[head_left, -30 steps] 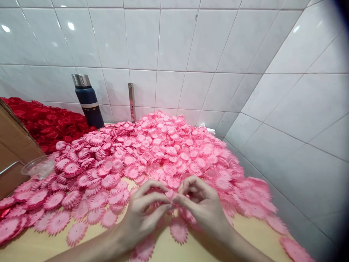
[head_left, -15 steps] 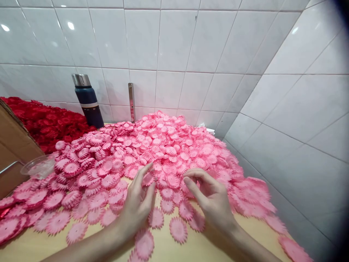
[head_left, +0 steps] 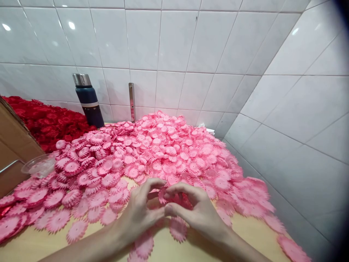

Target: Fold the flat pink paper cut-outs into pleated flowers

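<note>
A big heap of pink paper flower discs covers the wooden table. My left hand and my right hand meet at the heap's near edge, fingertips together. Both are curled around a small stack of pink flower discs, which shows between the fingers. More loose pink discs lie flat on the table under and around my hands.
A dark blue flask with a steel cap stands against the tiled wall. A heap of red flower discs lies at the back left. A cardboard box and a clear plastic cup sit at the left. The tiled side wall closes the right.
Half a second ago my hands were apart and flat on the discs. They have since drawn back toward me and closed together around a small stack of pink discs.
</note>
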Available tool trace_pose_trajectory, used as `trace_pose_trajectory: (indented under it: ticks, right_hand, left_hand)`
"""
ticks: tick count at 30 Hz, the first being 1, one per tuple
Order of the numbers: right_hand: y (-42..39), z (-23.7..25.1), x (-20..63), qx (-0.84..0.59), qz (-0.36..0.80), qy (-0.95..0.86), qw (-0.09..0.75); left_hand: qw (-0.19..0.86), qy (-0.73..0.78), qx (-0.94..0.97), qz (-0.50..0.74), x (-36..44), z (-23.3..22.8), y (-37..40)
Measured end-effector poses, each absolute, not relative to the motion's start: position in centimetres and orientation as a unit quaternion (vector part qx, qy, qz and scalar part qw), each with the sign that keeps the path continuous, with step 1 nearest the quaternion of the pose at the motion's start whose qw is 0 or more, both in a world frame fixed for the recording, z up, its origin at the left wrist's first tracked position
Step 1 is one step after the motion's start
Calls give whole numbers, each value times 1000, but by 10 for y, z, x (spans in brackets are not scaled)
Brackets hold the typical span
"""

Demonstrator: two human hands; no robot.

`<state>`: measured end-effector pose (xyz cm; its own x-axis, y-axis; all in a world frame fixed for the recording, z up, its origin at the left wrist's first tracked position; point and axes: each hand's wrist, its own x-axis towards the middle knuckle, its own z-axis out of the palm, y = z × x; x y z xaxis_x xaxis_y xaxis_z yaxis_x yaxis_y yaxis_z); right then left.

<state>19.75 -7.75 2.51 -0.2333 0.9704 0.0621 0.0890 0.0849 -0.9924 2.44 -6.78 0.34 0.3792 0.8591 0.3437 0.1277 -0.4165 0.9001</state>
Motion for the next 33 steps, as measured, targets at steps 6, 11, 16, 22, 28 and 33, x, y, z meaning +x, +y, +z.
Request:
trace_pose_trajectory:
  ticks: [6, 11, 16, 22, 28, 33]
  right_hand:
    - [-71, 20, 203, -415, 556, -520, 498]
    - [-73, 21, 204, -393, 571, -523, 496]
    - [-76, 24, 202, -392, 618, -480, 485]
    - [-73, 24, 207, -381, 623, -484, 482]
    - [-72, 23, 210, -388, 615, -498, 473]
    - [-72, 22, 209, -390, 609, -504, 472]
  left_hand:
    - [370, 291, 781, 410, 27, 7, -69]
    - [292, 285, 810, 423, 21, 3, -63]
    - [277, 324, 792, 438, 19, 3, -62]
    - [396, 329, 734, 443, 24, 4, -63]
    - [366, 343, 740, 448, 25, 8, -60]
    - [348, 338, 752, 446, 25, 9, -60]
